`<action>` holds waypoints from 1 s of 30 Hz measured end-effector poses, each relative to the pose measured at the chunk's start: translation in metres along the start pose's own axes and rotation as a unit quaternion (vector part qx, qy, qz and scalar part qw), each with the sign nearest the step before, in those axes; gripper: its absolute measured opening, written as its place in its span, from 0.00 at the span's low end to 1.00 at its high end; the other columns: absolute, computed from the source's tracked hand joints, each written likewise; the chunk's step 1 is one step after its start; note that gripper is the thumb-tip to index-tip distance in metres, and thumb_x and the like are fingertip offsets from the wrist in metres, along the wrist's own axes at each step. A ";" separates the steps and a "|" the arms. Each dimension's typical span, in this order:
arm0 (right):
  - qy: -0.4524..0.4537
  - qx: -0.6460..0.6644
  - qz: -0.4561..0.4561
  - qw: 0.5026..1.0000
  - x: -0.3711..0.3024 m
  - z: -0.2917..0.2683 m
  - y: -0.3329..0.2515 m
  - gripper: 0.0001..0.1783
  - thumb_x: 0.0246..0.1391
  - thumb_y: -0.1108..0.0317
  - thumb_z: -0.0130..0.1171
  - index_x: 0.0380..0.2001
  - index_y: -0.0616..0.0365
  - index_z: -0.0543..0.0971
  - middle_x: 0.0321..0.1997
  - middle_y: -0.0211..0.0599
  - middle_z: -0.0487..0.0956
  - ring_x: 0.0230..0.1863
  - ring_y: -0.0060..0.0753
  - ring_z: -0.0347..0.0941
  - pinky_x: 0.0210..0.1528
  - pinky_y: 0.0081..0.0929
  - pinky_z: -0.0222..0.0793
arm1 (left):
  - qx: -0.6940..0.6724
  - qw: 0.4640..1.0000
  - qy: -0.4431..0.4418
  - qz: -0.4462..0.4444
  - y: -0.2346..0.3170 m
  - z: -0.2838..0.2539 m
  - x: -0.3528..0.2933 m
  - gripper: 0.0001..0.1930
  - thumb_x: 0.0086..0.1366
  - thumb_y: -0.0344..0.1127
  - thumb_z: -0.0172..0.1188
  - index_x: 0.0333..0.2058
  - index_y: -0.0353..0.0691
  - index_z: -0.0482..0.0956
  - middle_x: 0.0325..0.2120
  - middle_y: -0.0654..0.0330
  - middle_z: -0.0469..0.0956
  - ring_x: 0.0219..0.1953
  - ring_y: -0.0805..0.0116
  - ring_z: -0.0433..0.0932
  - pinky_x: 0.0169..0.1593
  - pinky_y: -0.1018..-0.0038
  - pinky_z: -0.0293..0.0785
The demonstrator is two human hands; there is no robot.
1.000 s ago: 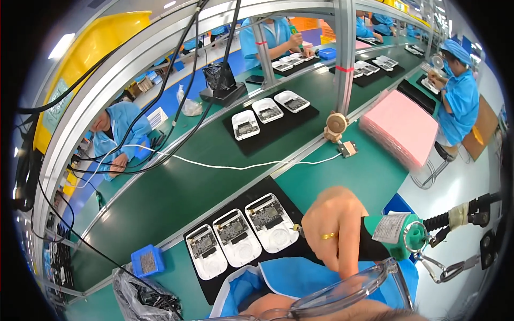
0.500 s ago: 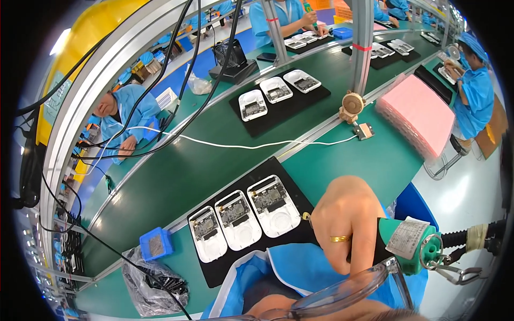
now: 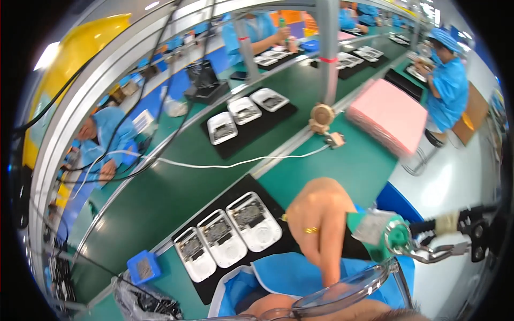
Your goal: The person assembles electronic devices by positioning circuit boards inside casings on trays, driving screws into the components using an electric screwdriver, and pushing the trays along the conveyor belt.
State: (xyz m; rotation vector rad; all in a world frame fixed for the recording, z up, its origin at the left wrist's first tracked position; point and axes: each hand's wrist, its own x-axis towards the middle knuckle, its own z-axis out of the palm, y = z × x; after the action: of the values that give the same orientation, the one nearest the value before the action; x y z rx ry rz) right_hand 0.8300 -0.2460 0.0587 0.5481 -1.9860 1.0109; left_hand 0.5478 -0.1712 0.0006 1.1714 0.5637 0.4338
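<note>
My right hand (image 3: 319,216), with a gold ring on one finger, is closed around a green electric screwdriver (image 3: 377,231). The screwdriver lies nearly sideways, its tip pointing left and its hanging clip and dark hose on the right. Just left of the hand, three white plastic housings (image 3: 253,220) stand in a row on a black mat (image 3: 201,291), each with a circuit board at its upper end and a round patch lower down. The hand is above the mat's right part, beside the rightmost housing. My left hand does not show.
A blue tray (image 3: 143,266) of small parts and a clear plastic bag (image 3: 142,302) lie at left. Beyond, a green belt (image 3: 160,195) carries another mat of housings (image 3: 222,128). Pink foam sheets (image 3: 391,115), a small fan (image 3: 321,116) and a metal post (image 3: 327,59) stand farther off.
The view has shifted, so the housings and bench sit farther left and slightly lower. My right hand keeps its grip on the screwdriver beside the rightmost housing.
</note>
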 end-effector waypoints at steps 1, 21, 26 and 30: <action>-0.020 -0.002 0.022 1.000 -0.002 -0.006 0.002 0.14 0.54 0.67 0.54 0.37 0.69 0.77 0.29 0.42 0.77 0.20 0.30 0.74 0.16 0.21 0.68 | 0.023 1.000 -0.002 -0.013 -0.003 -0.002 -0.002 0.12 0.52 0.21 0.56 0.36 0.35 0.67 0.36 0.52 0.67 0.40 0.65 0.66 0.42 0.71 0.62; 0.313 -0.138 0.326 0.881 -0.010 0.025 0.113 0.24 0.38 0.59 0.67 0.37 0.60 0.71 0.30 0.33 0.76 0.32 0.27 0.74 0.35 0.24 0.68 | 0.259 0.912 0.003 0.318 -0.098 -0.016 0.054 0.20 0.58 0.25 0.56 0.49 0.33 0.63 0.40 0.55 0.71 0.39 0.68 0.72 0.43 0.75 0.68; 0.250 -0.305 0.361 0.845 -0.038 0.007 0.049 0.36 0.41 0.54 0.66 0.52 0.59 0.69 0.52 0.42 0.70 0.51 0.37 0.68 0.55 0.31 0.61 | 0.150 0.950 -0.069 0.266 -0.088 -0.013 0.046 0.17 0.55 0.20 0.49 0.46 0.32 0.64 0.37 0.54 0.71 0.37 0.69 0.71 0.43 0.74 0.67; 0.493 -0.433 0.448 0.608 -0.120 -0.003 -0.007 0.17 0.52 0.70 0.57 0.45 0.62 0.72 0.43 0.34 0.76 0.44 0.24 0.73 0.47 0.22 0.69 | 0.071 0.959 -0.002 0.274 -0.082 -0.022 0.033 0.16 0.53 0.21 0.47 0.43 0.33 0.64 0.35 0.54 0.71 0.37 0.68 0.70 0.44 0.75 0.65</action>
State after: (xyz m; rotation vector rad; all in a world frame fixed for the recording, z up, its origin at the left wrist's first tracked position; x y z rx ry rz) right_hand 0.9044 -0.2466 -0.0359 -1.4099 -1.2970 0.4591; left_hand 0.5627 -0.1633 -0.0888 1.4664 0.2588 0.8742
